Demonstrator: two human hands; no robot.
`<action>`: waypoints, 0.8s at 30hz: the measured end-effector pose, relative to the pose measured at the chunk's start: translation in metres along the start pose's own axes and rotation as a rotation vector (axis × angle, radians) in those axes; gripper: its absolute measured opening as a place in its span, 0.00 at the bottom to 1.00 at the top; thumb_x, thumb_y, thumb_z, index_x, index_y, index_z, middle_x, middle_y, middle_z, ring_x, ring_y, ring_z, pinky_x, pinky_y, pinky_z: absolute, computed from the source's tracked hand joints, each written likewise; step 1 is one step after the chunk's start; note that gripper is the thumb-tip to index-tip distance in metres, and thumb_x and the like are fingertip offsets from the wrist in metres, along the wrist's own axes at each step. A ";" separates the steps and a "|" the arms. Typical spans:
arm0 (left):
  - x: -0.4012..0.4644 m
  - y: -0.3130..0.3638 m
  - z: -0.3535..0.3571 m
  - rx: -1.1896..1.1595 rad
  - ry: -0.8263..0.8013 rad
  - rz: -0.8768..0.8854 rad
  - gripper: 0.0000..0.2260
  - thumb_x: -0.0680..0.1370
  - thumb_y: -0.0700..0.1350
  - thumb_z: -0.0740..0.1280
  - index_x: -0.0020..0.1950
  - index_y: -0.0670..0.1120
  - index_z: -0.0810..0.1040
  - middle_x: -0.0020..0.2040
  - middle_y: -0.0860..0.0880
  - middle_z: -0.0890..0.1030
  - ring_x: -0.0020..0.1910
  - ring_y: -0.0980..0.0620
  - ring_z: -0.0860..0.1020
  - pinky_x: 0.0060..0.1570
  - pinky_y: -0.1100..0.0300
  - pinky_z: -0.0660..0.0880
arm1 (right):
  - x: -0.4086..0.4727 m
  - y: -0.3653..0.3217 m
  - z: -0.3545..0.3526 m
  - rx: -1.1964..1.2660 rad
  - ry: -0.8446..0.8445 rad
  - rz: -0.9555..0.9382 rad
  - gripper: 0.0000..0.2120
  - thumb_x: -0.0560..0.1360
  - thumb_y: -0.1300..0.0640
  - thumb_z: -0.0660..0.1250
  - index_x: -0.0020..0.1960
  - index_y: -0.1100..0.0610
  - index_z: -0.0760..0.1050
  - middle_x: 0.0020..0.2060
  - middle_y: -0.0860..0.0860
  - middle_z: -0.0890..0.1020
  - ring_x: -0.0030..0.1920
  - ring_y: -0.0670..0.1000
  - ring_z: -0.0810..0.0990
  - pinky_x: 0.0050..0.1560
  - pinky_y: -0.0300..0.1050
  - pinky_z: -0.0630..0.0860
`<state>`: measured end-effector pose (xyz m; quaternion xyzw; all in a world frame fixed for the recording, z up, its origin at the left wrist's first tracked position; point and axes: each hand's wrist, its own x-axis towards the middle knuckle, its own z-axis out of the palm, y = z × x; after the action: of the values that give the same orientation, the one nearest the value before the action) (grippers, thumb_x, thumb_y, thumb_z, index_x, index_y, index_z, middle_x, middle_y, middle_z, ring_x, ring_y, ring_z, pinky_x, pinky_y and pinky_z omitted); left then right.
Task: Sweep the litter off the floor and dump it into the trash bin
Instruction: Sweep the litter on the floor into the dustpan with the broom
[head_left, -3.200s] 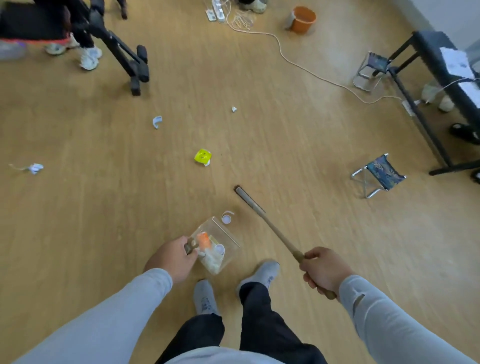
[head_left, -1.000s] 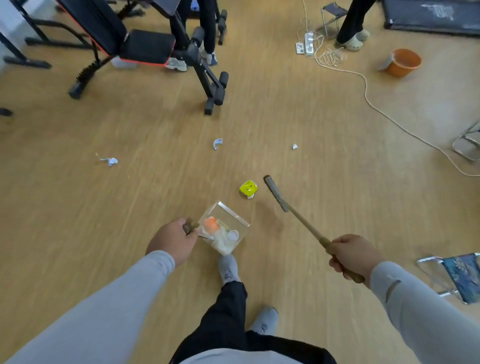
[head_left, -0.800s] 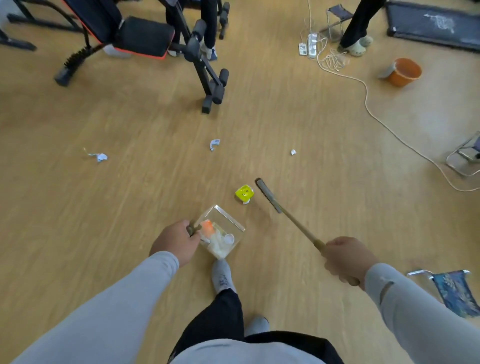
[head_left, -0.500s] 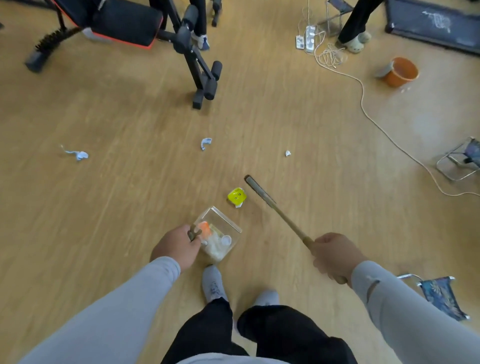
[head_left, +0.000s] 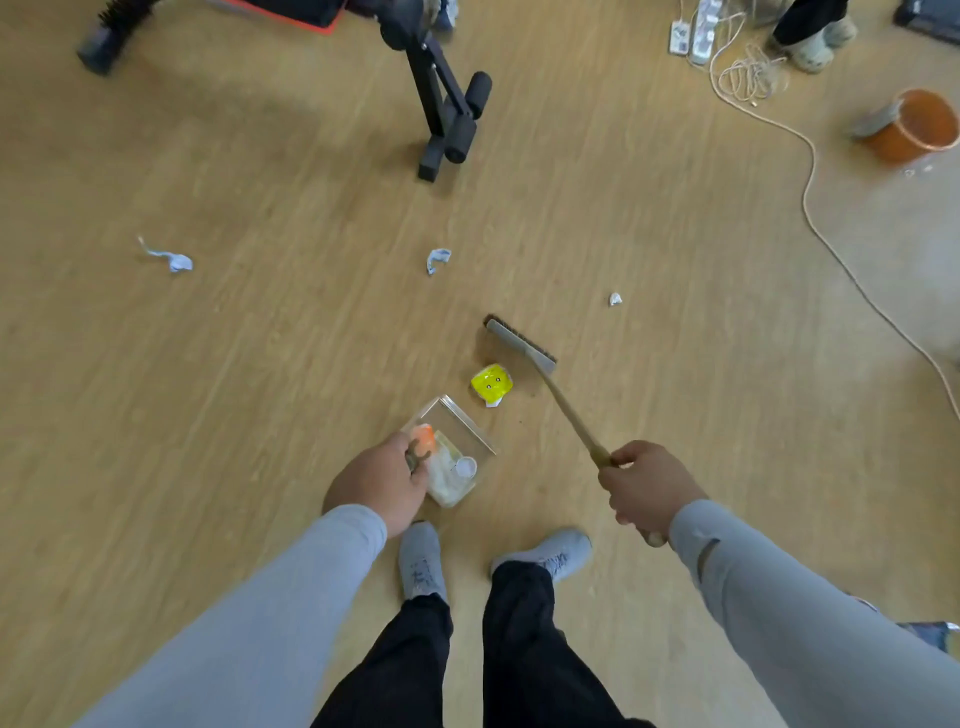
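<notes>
two grey shoes (head_left: 422, 564) stand on the wooden floor (head_left: 260, 415), nearest of all, between the two grey sleeves. just beyond them the left hand (head_left: 376, 483) curls round the short handle of a clear dustpan (head_left: 452, 457), whose open edge points away from the person; inside it lie an orange scrap, white paper and a small white cap. the right hand (head_left: 647, 491) is closed round the wooden handle of a broom (head_left: 561, 405), which slants forward and to the left, its grey head (head_left: 519, 345) low at the floor. a yellow wrapper (head_left: 491, 384) lies between the dustpan's open edge and the broom head, just beside both. farther out from the hands, a white paper scrap (head_left: 438, 259) lies ahead, a tiny white bit (head_left: 615, 299) ahead of the right hand, and a twisted white scrap (head_left: 174, 260) far off to the left of the left hand. beyond these stand the black leg of an exercise bench (head_left: 441, 104), a white cable (head_left: 810, 208) trailing to the right, and an orange bin (head_left: 917, 127) at the far right.
</notes>
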<state>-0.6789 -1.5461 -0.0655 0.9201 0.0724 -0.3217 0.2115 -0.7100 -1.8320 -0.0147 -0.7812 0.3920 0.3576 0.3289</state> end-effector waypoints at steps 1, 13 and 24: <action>-0.001 -0.001 0.002 0.001 0.002 0.000 0.13 0.81 0.55 0.62 0.62 0.51 0.75 0.47 0.50 0.82 0.47 0.44 0.81 0.42 0.55 0.75 | 0.007 0.001 0.004 -0.021 -0.012 0.011 0.05 0.76 0.60 0.62 0.50 0.53 0.74 0.35 0.58 0.81 0.32 0.57 0.76 0.24 0.38 0.66; 0.002 -0.001 0.003 -0.015 0.012 0.017 0.16 0.81 0.54 0.61 0.67 0.52 0.73 0.51 0.49 0.83 0.48 0.43 0.81 0.44 0.53 0.77 | -0.028 0.027 -0.078 -0.055 -0.264 0.014 0.09 0.78 0.57 0.69 0.57 0.56 0.79 0.34 0.63 0.85 0.29 0.55 0.73 0.27 0.44 0.66; -0.006 -0.005 0.004 -0.033 0.011 0.017 0.15 0.80 0.54 0.62 0.64 0.52 0.75 0.47 0.51 0.82 0.48 0.44 0.81 0.46 0.53 0.77 | -0.023 0.022 -0.002 -0.020 -0.236 0.039 0.08 0.76 0.59 0.64 0.55 0.55 0.75 0.27 0.57 0.79 0.24 0.52 0.66 0.25 0.38 0.61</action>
<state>-0.6871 -1.5437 -0.0665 0.9187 0.0712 -0.3138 0.2289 -0.7381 -1.8354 0.0001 -0.7289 0.3622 0.4575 0.3579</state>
